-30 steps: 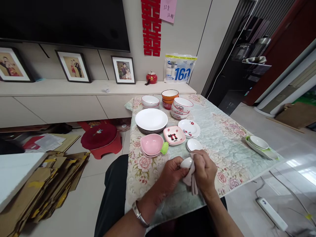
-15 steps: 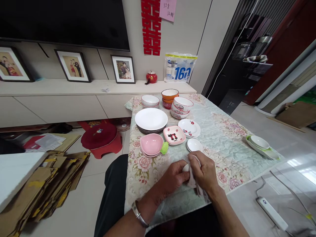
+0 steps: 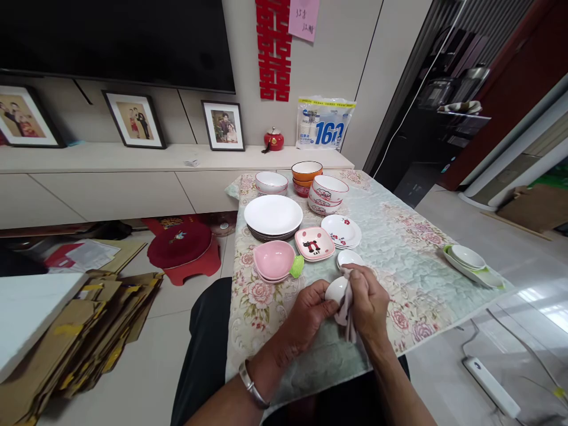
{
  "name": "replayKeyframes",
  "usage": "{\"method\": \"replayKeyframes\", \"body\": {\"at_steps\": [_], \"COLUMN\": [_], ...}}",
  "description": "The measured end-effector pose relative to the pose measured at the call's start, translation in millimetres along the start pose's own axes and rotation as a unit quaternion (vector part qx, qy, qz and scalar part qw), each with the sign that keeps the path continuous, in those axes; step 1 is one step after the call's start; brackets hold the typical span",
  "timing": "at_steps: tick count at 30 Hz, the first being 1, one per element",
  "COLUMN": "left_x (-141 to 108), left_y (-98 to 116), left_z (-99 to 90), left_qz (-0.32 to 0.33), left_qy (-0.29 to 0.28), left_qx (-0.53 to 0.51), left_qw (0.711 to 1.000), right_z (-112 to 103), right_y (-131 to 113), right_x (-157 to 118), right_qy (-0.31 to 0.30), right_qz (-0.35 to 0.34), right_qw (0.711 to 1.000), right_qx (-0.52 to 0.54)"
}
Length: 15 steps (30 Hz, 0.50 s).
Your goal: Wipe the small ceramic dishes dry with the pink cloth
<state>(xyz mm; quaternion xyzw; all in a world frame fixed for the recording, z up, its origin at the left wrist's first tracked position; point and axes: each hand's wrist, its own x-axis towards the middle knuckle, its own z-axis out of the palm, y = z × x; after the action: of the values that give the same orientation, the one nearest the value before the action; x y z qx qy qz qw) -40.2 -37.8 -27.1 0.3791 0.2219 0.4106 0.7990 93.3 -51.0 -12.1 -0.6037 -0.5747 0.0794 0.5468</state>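
A small white dish point(image 3: 336, 290) is held above the near part of the table by my left hand point(image 3: 309, 313), its fingers and thumb gripping the left edge. My right hand point(image 3: 369, 299) is closed around a pale cloth point(image 3: 348, 316), which it presses against the dish's right side; the cloth's end hangs down. Just beyond my hands, another small white dish point(image 3: 349, 258) lies on the tablecloth. Left of it are a square pink cat plate point(image 3: 315, 243) and pink bowls with a green leaf handle point(image 3: 274, 260). Flowered plates point(image 3: 341, 230) stand stacked behind.
Large white plates point(image 3: 273, 214), white bowls point(image 3: 271, 181), orange-rimmed bowls point(image 3: 307, 171) and patterned bowls point(image 3: 329, 188) stand toward the back. Green-edged dishes point(image 3: 473, 266) rest at the right edge. A red stool point(image 3: 184, 251) and flattened cardboard point(image 3: 89, 331) are on the left floor.
The small dish has turned so that more of its white surface shows. My right hand has shifted slightly upward with the cloth, which now lies along the dish's right side.
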Motion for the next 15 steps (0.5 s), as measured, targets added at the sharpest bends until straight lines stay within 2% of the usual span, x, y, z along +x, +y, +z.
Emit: {"method": "replayKeyframes", "body": {"at_steps": [2,3,5,8,10,12,15], "left_x": [1,1,2,1,1,0,0], "left_y": [0,1,2,5,6,7,8], "left_z": [0.0,0.4,1.5,3.2,4.3,5.4,6.5], "left_qz": [0.002,0.003,0.008,0.018,0.019,0.015,0.005], "left_qy": [0.007,0.008,0.013,0.023,0.025,0.020,0.010], "left_qx": [-0.010,-0.016,-0.025,-0.024,-0.020,-0.023,-0.027], "left_qw": [1.000,1.000,1.000,0.999,0.999,0.999,1.000], "right_z": [1,2,5,8,8,6,3], "right_y": [0,-2,-7,-15,-15,-13,-10], "right_x": [-3,-5,-11,-16,-15,-11,-6], "right_qy": [0.022,0.025,0.011,-0.039,-0.076,-0.093,-0.072], "right_qz": [0.038,0.026,-0.049,-0.182,-0.230,-0.238,-0.202], "right_qw": [0.999,0.999,0.999,0.981,0.968,0.965,0.975], "right_qx": [0.009,0.005,-0.014,-0.047,-0.061,-0.059,-0.052]}}
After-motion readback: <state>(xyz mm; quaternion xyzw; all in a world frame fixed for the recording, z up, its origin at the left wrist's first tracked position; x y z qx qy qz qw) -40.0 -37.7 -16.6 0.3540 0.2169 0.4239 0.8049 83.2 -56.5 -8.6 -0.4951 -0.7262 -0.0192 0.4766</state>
